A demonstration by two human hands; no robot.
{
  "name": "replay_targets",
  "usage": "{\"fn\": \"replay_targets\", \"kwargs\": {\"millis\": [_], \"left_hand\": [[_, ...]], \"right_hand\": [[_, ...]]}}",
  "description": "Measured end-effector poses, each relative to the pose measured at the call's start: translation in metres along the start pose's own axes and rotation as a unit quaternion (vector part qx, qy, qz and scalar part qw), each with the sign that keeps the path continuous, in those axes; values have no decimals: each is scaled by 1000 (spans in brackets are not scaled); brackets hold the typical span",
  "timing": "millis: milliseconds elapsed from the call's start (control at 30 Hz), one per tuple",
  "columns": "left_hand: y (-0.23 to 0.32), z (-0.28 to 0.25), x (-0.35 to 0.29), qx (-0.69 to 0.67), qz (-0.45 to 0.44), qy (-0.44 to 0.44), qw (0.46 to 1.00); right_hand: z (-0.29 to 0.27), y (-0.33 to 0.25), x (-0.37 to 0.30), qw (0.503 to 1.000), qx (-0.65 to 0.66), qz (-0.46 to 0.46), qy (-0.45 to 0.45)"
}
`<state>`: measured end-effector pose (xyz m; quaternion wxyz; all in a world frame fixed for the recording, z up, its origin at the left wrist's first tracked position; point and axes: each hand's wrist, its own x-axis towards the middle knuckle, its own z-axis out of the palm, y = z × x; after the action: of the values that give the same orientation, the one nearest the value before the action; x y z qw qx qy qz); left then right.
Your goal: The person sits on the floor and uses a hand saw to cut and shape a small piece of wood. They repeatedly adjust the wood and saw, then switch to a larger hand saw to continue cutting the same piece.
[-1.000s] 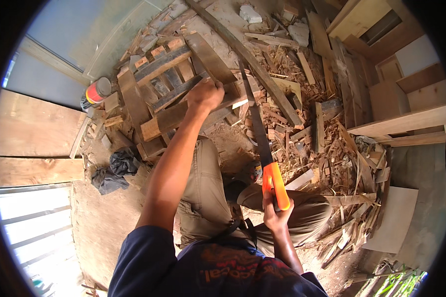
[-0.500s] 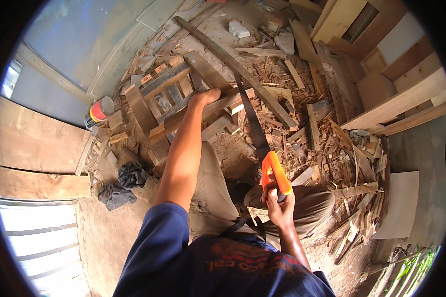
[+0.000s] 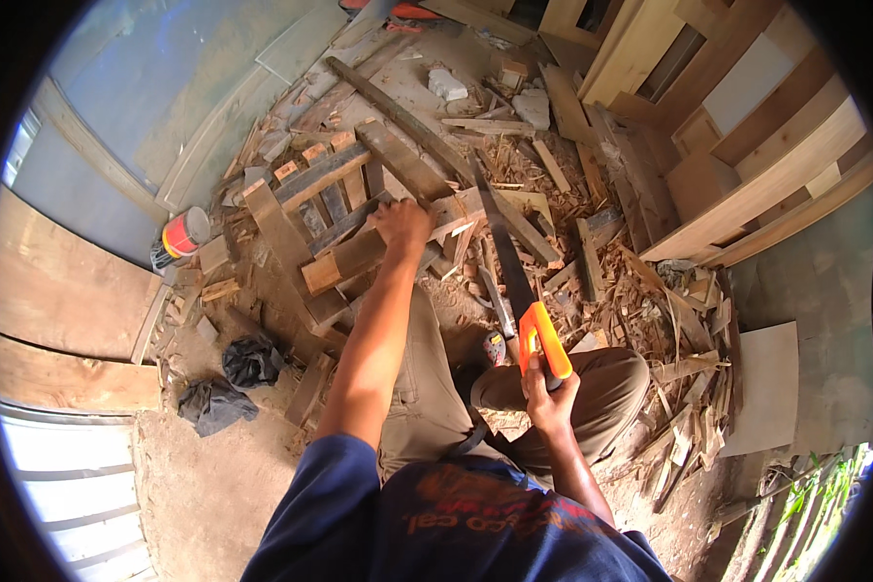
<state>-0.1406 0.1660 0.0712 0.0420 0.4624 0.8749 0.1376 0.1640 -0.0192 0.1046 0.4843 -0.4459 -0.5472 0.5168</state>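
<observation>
My left hand grips a thick wooden board from above, its fingers curled over the far edge. The board slants across a stack of wooden pieces in front of my knees. In my right hand is the orange handle of a handsaw. Its dark blade points away from me and crosses near the board's right end; I cannot tell whether it touches the wood. Beneath and behind the board lies a slatted wooden frame. My left hand hides part of the board.
Wood scraps and shavings cover the floor on the right. A long beam lies beyond the frame. At the left stand a red and yellow bucket and crumpled black plastic. Wooden framed panels stand at the right.
My left hand has come nearer to me and is now over the board. The board has shifted slightly right and nearer. The saw stays in my right hand, and the view has turned a little.
</observation>
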Motion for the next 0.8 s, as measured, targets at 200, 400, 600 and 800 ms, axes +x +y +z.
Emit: {"fn": "replay_targets", "kwargs": {"millis": [200,400,600,800], "left_hand": [[0,-10,13,-46,25,-98,994],[4,0,23,-39,23,-75,996],[0,0,21,-54,24,-63,996],[2,-7,24,-37,-7,-119,992]], "right_hand": [[32,-7,46,996,-83,-32,-15],[36,13,67,997,-77,24,-9],[42,11,60,995,-71,62,-18],[34,-9,41,995,-54,74,-43]]}}
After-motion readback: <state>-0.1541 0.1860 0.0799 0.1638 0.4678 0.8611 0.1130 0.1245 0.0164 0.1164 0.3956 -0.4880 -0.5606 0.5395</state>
